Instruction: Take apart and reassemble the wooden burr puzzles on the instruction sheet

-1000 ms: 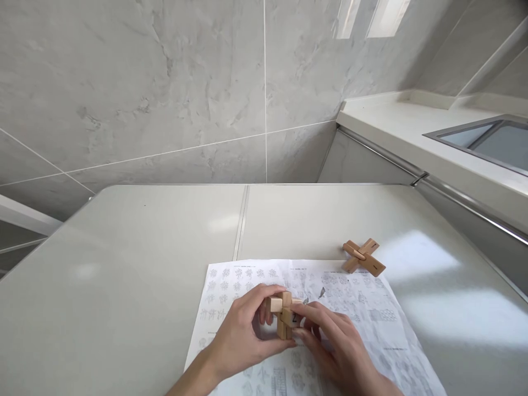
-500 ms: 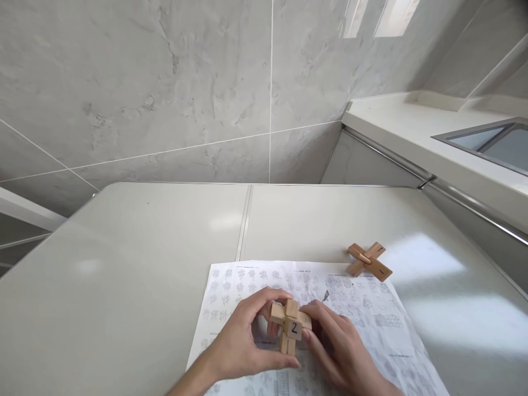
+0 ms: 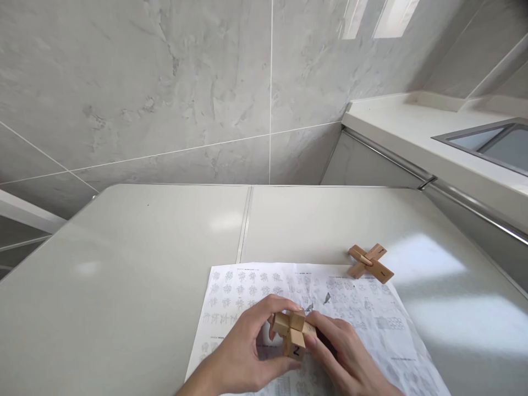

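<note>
A light wooden burr puzzle (image 3: 295,325) of interlocked blocks is held between my two hands above a printed sheet. A face marked "2" points toward me and down. My left hand (image 3: 253,344) grips it, index finger along the top and thumb at the bottom. From the right side, my right hand (image 3: 342,352) pinches a protruding block between thumb and index finger. The rear and underside of the puzzle are hidden by the fingers. Beyond my right hand, a second, darker wooden cross-shaped puzzle (image 3: 370,263) rests at the sheet's far edge.
The printed paper sheet (image 3: 231,324), covered in small diagrams, lies on a white table (image 3: 124,286) with a seam across it. A grey tiled wall (image 3: 185,82) rises behind. To the right stands a white counter (image 3: 396,124) with a sink-like opening.
The puzzle in my hands has tipped, so its "2" face now points lower and its top shows more. Both hands have shifted slightly downward in view. The darker cross stays put.
</note>
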Demonstrator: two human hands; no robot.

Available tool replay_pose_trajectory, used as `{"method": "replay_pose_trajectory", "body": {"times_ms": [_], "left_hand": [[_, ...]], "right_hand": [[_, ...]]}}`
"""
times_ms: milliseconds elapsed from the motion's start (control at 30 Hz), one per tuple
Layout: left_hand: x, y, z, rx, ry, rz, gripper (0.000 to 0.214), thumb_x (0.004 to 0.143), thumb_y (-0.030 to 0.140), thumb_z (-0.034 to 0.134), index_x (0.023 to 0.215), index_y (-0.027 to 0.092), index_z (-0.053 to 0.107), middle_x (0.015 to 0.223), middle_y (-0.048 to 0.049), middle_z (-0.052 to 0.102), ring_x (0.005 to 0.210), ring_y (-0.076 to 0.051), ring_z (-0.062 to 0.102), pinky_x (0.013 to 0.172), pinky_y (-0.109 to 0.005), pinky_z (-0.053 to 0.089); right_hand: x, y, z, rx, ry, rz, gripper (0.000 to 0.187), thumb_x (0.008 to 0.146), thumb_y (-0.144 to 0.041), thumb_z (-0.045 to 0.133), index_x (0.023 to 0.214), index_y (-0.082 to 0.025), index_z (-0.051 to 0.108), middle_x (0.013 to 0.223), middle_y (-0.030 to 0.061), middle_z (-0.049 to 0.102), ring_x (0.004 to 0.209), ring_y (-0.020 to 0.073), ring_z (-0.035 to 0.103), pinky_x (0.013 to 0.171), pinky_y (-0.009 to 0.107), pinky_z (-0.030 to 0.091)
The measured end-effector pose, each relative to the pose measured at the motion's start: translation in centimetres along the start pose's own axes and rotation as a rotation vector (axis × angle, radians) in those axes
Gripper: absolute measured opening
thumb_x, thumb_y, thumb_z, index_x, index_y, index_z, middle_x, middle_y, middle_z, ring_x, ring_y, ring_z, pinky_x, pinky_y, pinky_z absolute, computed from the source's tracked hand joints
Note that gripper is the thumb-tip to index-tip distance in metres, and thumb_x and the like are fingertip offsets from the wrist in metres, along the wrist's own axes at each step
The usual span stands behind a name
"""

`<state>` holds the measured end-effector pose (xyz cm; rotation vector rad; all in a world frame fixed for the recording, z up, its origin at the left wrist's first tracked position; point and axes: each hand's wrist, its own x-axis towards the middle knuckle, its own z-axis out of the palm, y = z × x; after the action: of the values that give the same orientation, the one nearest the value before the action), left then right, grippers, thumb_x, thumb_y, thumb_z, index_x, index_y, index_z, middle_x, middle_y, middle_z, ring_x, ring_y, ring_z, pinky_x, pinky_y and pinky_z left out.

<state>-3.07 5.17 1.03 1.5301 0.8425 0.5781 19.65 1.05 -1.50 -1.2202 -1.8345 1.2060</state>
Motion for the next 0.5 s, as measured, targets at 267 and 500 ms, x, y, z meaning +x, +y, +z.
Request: {"method": "replay_pose_trajectory", "body": {"times_ms": [267,500], "left_hand": [[-0.27,-0.44,0.24,0.103,0.007,0.160,0.068,0.095,0.009,0.075,0.145,0.050,0.055,0.124,-0.0038,0.069,0.101,-0.023,0.068,0.067,-0.025,0.056],[-0.18,-0.95,0.12,0.221,0.206,0.054,0.076,0.094,0.030,0.087,0.156,0.050,0.048,0.143,-0.0058,0.064,0.094,-0.021,0.067,0.085,-0.036,0.062]], "right_hand": [[0.25,-0.37,-0.12,0.122,-0.010,0.031,0.048,0.115,-0.061,0.038,0.085,-0.025,0.047,0.073,-0.0036,0.047,0.064,0.0156,0.043,0.062,0.029,0.034],[0.63,0.35,0.43,0.711,0.085,0.315,0.054,0.108,-0.071,0.053,0.084,-0.023,0.054,0.066,-0.0064,0.050,0.047,0.0096,0.044,0.048,0.023,0.038]]}}
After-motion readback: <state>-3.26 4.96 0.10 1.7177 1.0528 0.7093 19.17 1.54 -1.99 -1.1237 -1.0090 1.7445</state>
